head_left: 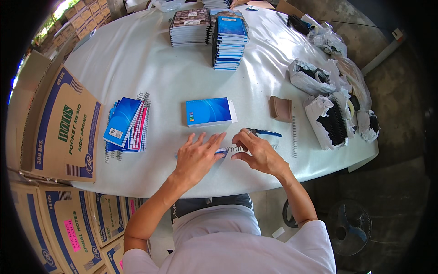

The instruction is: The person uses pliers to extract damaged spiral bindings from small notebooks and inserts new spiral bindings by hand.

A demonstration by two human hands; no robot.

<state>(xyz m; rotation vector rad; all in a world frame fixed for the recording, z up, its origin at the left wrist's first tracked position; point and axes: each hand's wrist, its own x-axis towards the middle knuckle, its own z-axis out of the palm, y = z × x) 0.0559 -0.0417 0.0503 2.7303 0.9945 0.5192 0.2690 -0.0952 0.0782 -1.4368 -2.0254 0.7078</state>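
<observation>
My left hand (197,157) lies over a small blue notebook (222,153) near the table's front edge, its thumb and fingers holding the book down and hiding most of it. From the notebook's right end sticks out a wire spiral coil (234,149). My right hand (258,153) pinches the outer end of that coil between thumb and fingers. Just beyond the right hand lie pliers with dark blue handles (268,133), partly covered by the fingers. Ahead of both hands sits a stack of blue-covered pads (208,112), with a white card (232,111) poking out at its right.
Spiral notebooks (125,122) are piled at left beside a large cardboard carton (68,123). Bound notebook stacks (230,43) stand at the back. To the right are a brown block (281,109), a loose coil (294,137) and plastic-wrapped black coils (333,119). A fan (350,227) stands below right.
</observation>
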